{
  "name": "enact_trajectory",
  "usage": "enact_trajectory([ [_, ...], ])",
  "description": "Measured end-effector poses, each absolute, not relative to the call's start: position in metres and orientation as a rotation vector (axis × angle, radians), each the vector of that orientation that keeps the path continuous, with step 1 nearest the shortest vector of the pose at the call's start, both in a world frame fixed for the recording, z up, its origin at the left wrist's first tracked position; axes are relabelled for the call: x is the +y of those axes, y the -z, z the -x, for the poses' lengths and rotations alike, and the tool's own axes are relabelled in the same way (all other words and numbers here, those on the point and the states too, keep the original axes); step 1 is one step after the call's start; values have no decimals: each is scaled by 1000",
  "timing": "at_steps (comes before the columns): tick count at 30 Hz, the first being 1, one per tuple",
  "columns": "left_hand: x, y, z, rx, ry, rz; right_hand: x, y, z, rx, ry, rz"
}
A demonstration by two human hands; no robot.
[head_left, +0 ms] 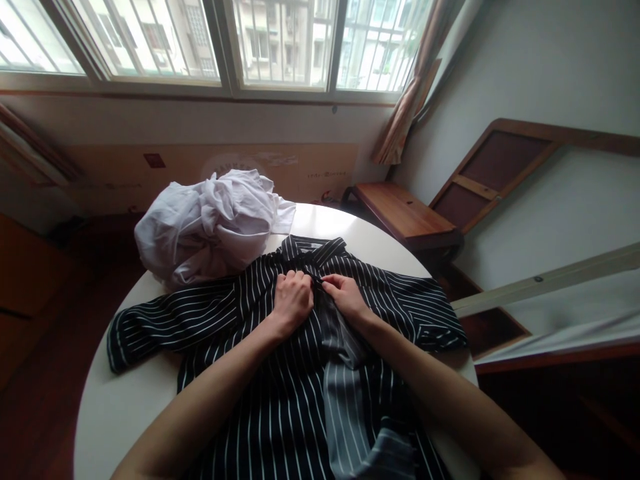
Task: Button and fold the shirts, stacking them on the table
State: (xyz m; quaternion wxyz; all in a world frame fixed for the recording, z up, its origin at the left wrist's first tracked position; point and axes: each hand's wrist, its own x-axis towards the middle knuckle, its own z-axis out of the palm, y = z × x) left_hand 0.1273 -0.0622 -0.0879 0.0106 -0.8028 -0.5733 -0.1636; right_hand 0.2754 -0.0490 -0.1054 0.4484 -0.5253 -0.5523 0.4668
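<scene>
A black shirt with white stripes [265, 373] lies spread on a round white table [125, 407], its collar pointing to the far side and its sleeves out to both sides. My left hand [293, 298] is closed on the front edge of the shirt, just below the collar. Close beside it, my right hand [346, 295] pinches the other front edge between thumb and fingers. Below the hands the front is folded open, showing the paler inner side. Whatever small part sits between the fingertips is too hidden to make out.
A heap of crumpled white cloth [205, 227] rests at the table's far left, against the striped sleeve. Beyond the table's far right stands a brown wooden bench [405, 210]. A barred window [280, 47] and curtain [400, 127] are behind.
</scene>
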Motion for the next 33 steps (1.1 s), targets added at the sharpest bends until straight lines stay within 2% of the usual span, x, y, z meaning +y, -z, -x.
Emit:
enact_trajectory([
  [8, -52, 95, -118, -2052, 848, 2658, -59, 107, -267, -1548, -979, 1359],
  [13, -46, 97, -112, -2170, 1116, 2805, -57, 111, -268, -1479, -993, 1352],
  [16, -43, 100, -111, -2235, 1295, 2842, -54, 111, -269, -1380, -1046, 1335],
  [20, -39, 103, -110, -2273, 1507, 2853, -52, 107, -271, -1114, -1305, 1285],
  [25, -38, 104, -108, -2291, 1554, 2788, -50, 101, -276, -797, -1540, 1197],
  [33, -38, 94, -104, -2249, 1391, 2710, -51, 90, -283, -708, -1567, 1192],
])
